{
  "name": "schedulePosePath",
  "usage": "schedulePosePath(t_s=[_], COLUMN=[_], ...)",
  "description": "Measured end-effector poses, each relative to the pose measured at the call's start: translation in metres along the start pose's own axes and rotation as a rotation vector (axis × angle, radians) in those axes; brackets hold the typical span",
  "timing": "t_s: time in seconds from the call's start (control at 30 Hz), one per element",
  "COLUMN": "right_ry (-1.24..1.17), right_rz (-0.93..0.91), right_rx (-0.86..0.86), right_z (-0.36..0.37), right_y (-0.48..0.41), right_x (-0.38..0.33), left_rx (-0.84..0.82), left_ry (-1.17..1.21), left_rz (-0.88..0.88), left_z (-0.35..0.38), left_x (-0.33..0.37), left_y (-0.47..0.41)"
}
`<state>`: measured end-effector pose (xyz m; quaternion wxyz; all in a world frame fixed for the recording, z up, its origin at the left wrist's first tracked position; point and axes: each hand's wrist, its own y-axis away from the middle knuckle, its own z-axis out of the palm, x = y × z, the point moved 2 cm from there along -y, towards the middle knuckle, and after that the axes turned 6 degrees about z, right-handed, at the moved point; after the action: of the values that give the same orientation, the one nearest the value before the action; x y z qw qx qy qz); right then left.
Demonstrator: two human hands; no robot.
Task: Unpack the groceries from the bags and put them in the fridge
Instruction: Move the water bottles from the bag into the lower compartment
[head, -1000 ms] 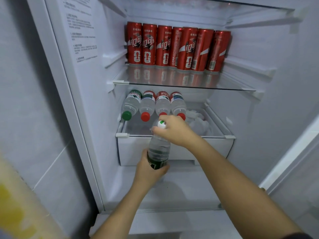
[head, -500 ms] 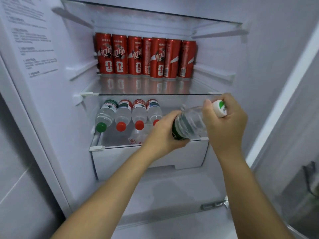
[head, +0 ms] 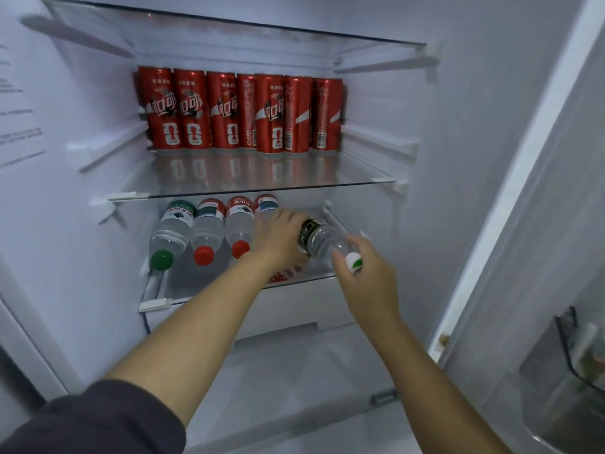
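A clear water bottle [head: 322, 241] with a dark label and a white-and-green cap lies tilted over the right part of the lower glass shelf [head: 154, 303] in the open fridge. My left hand [head: 278, 237] grips its label end. My right hand [head: 366, 276] holds its cap end, near the shelf's front edge. To the left, several water bottles [head: 204, 231] lie side by side with green and red caps facing me; the rightmost is mostly hidden behind my left hand. Whether the held bottle touches the shelf I cannot tell.
Several red cans [head: 229, 113] stand in a row at the back of the upper glass shelf [head: 262, 181]. A white drawer [head: 294, 306] sits under the bottle shelf. The open fridge door [head: 530, 224] is at right, with a door bin [head: 569, 371].
Both hands have carried the bottle from in front of the drawer into the fridge, turned it from upright to lying, and lowered it onto the right side of the bottle shelf.
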<state>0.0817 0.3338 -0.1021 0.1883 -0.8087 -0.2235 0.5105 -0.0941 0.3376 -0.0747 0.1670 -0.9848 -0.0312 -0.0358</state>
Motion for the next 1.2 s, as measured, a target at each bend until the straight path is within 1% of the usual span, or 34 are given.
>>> schedulePosePath(t_s=[0.07,0.17,0.33,0.4,0.53,0.8,0.9,0.97,1.07,1.2], right_ry=[0.132,0.304,0.417,0.455,0.48,0.452,0.544,0.616,0.64,0.631], right_rz=[-0.027,-0.009,0.096,0.108,0.121,0.154,0.134,0.149,0.216,0.121], right_rx=[-0.064,-0.201,-0.318,-0.346,-0.344,-0.394,-0.405,-0.412,-0.41,-0.258], right_z=[0.013,0.036,0.071,0.084,0.096,0.1,0.098,0.095,0.085,0.059], right_y=[-0.005,-0.021,-0.057,-0.066,-0.071,-0.08,-0.081,-0.082,-0.071,-0.025], right_x=[0.0,0.002,0.009,0.01,0.012,0.009,0.008,0.009,0.016,0.027], left_rx=[-0.055,-0.114,-0.104,-0.127,-0.174,-0.162,-0.152,-0.14,-0.077,0.127], left_ry=[-0.03,-0.052,-0.089,-0.108,-0.165,-0.182,-0.182,-0.199,-0.238,-0.109], left_rz=[-0.057,-0.043,-0.026,-0.017,-0.023,-0.013,-0.037,-0.087,-0.183,-0.278], left_z=[0.0,0.006,0.004,0.007,0.015,0.015,0.015,0.019,0.023,0.029], left_x=[-0.017,-0.033,-0.045,-0.047,-0.047,-0.046,-0.043,-0.039,-0.028,-0.009], left_y=[0.0,0.001,-0.001,-0.001,-0.001,-0.001,-0.001,-0.001,0.002,0.029])
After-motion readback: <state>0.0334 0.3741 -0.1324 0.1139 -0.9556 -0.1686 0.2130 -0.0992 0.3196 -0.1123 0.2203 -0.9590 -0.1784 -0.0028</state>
